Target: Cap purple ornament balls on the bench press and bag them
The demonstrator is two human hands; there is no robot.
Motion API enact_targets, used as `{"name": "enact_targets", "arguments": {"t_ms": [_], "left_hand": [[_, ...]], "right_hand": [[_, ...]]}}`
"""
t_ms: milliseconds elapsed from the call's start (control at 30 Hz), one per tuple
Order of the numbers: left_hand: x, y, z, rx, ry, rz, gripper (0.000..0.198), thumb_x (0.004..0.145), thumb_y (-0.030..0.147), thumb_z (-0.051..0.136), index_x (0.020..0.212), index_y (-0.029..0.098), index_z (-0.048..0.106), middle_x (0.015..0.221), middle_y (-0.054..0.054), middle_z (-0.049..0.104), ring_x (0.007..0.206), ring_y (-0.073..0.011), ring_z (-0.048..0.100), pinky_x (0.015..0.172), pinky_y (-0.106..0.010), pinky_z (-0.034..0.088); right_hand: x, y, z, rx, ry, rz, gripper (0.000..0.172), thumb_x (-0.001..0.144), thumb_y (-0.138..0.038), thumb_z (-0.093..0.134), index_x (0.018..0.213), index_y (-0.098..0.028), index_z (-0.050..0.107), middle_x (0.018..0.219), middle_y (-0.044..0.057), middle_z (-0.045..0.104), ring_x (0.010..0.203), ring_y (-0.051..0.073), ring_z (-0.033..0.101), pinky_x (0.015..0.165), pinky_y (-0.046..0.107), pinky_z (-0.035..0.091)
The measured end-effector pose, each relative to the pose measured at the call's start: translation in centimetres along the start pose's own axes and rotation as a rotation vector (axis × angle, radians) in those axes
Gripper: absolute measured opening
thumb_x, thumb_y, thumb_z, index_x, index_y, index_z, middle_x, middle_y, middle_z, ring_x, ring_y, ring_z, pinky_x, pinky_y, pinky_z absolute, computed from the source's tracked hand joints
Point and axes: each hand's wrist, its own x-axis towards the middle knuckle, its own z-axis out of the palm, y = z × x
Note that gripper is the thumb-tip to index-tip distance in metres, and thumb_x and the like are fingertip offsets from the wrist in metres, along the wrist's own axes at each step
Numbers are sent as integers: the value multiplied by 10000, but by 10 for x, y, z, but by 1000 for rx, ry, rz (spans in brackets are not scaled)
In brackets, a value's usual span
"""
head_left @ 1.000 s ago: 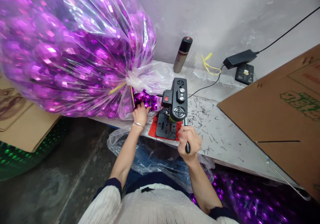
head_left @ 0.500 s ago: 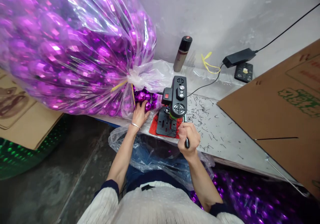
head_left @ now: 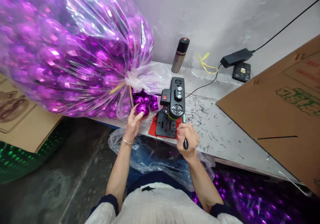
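A shiny purple faceted ball (head_left: 142, 109) is pinched between the thumb and fingers of my left hand (head_left: 133, 124). Just behind it, several more purple balls (head_left: 153, 104) sit on the bench by the tied neck of a big clear bag. My right hand (head_left: 188, 139) is wrapped round the black-tipped lever handle (head_left: 185, 144) of a small black bench machine (head_left: 177, 97). That machine has a red switch, two round vents and a slotted black base plate (head_left: 165, 125) on a red mat (head_left: 153, 128). Nothing lies on the front of the plate.
The bulging clear bag of purple balls (head_left: 82, 60) fills the left. A spray can (head_left: 180, 55), yellow tie (head_left: 208, 65) and black power adapter (head_left: 236, 57) are along the wall. Dark wire bits (head_left: 207, 127) litter the bench (head_left: 225, 117). A cardboard box (head_left: 282, 107) stands right.
My left hand has drawn a purple ball out from the loose balls, moving slightly left and towards me. My right hand stays on the lever handle.
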Motion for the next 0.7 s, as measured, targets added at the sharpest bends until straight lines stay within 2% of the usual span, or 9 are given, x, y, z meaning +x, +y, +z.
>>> {"name": "enact_targets", "arguments": {"t_ms": [67, 167, 267, 367, 467, 567, 633, 700], "left_hand": [[-17, -2, 6, -268, -7, -176, 402, 746, 368, 802, 1080, 201, 653, 1006, -37, 739, 870, -184, 732, 756, -279, 583], [-36, -8, 15, -492, 18, -374, 242, 741, 279, 794, 922, 173, 674, 876, -35, 746, 760, -163, 719, 608, -216, 533], [-45, -14, 23, -614, 14, -490, 185, 773, 286, 756, 882, 165, 670, 794, -34, 730, 650, -142, 674, 553, -216, 519], [-49, -20, 26, -646, 19, -561, 231, 786, 360, 735, 848, 151, 658, 741, -35, 714, 569, -127, 634, 545, -237, 539], [-49, -23, 27, -634, 11, -584, 279, 768, 377, 754, 895, 144, 668, 815, -51, 740, 616, -136, 669, 577, -241, 555], [-50, -26, 29, -562, -9, -532, 339, 698, 316, 838, 946, 163, 665, 827, -15, 730, 664, -125, 689, 599, -206, 540], [-50, -32, 31, -437, -25, -473, 436, 665, 288, 878, 1029, 184, 661, 839, 11, 715, 663, -103, 683, 586, -178, 512], [-50, -41, 33, -250, -66, -401, 594, 673, 328, 889, 1194, 208, 629, 857, 18, 705, 627, -90, 662, 538, -168, 471]], "right_hand": [[0, 0, 0, 0, 1, 0, 230, 922, -43, 486, 778, -222, 482, 731, 5, 572, 671, 125, 550, 591, 263, 424], [0, 0, 0, 0, 0, -2, 225, 921, -43, 489, 784, -221, 485, 736, 8, 578, 678, 125, 556, 591, 264, 429], [-1, 1, 0, -2, -1, -2, 221, 920, -43, 491, 790, -221, 489, 744, 12, 584, 681, 125, 559, 591, 264, 434], [-1, 1, -1, -6, -9, 1, 220, 921, -44, 488, 790, -221, 491, 751, 15, 587, 684, 126, 562, 596, 265, 440], [-2, 1, -1, -9, -15, 5, 215, 926, -52, 487, 792, -220, 491, 750, 17, 587, 685, 127, 563, 601, 267, 445], [-2, 1, -1, -9, -14, 5, 214, 931, -59, 485, 790, -220, 490, 750, 17, 588, 679, 126, 560, 596, 266, 442], [-1, 1, -1, -12, -15, 7, 213, 931, -61, 485, 788, -220, 492, 751, 17, 590, 675, 125, 558, 591, 267, 440], [-1, 0, -1, -17, -15, 7, 211, 931, -64, 484, 790, -219, 498, 750, 17, 591, 675, 125, 561, 587, 269, 440]]}}
